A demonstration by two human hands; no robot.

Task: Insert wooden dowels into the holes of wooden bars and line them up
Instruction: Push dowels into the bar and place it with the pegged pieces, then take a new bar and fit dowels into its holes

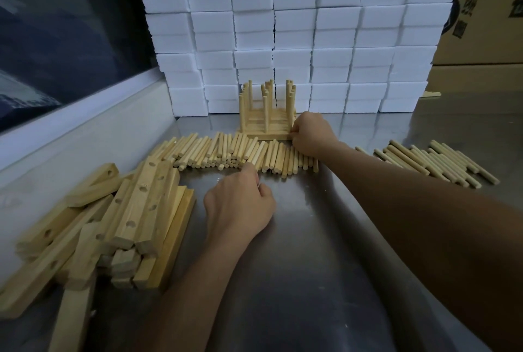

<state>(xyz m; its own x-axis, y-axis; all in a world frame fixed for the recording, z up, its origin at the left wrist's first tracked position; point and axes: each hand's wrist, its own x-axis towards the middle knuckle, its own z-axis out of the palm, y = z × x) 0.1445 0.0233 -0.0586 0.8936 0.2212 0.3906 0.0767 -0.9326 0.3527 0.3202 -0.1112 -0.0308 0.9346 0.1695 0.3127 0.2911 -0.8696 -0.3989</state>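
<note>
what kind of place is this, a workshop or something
Probably a small assembly or packing workshop: a steel worktable, bulk piles of dowels and drilled wooden bars, stacked white foam blocks and cardboard cartons.

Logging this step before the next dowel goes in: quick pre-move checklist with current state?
1. Loose dowels within reach: ok. A row of dowels lies just ahead of the left hand, and a second batch lies to the right.
2. Left hand has a dowel: cannot tell. Its fingers are curled at the row's near edge, and the grasp is hidden.
3. Finished bars steadied: ok. The right hand grips their right end.
4. Inserted dowels upright: ok, they stand up from the bars.
5. Undrilled-side stock of bars available: ok. A pile of holed bars sits at the left.
6. Free hole for the next dowel: cannot tell.
</note>
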